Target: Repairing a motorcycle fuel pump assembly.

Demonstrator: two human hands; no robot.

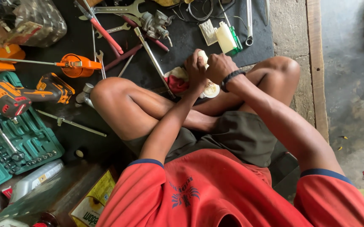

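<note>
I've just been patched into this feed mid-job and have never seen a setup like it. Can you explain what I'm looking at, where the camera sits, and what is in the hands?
There is no machine here: one camera worn on a person's head looks straight down at their own lap and bare hands. The person sits cross-legged on a black mat. The left hand and right hand are closed together around a small whitish part, with a red and white rag just beneath. What the part is cannot be made out.

Around them lie a carburetor, wrenches, red-handled pliers, an orange oil can, a cordless drill and a green socket set case.
</note>
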